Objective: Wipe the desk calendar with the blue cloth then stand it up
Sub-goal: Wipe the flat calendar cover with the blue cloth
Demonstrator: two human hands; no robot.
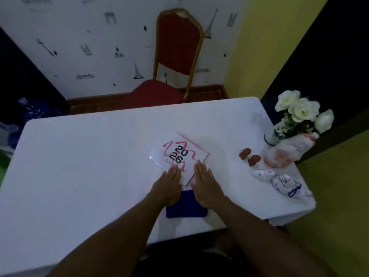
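Observation:
The desk calendar (pixel 179 152) lies flat on the white table (pixel 79 166), its white cover showing "2026" in black with pink swirls. Just below it sits the folded blue cloth (pixel 186 206), partly covered by my wrists. My left hand (pixel 169 184) is flat and palm down, its fingertips resting on the calendar's near edge. Beside it my right hand (pixel 205 184) lies flat too, fingers stretched along the calendar's near right corner. Neither hand holds anything.
A red chair (pixel 175 56) stands behind the table. At the right edge are a vase of white flowers (pixel 299 114), a pink-patterned ceramic piece (pixel 279 156), two small brown mushroom figures (pixel 249 155) and blue-and-white ceramic figurines (pixel 279 180).

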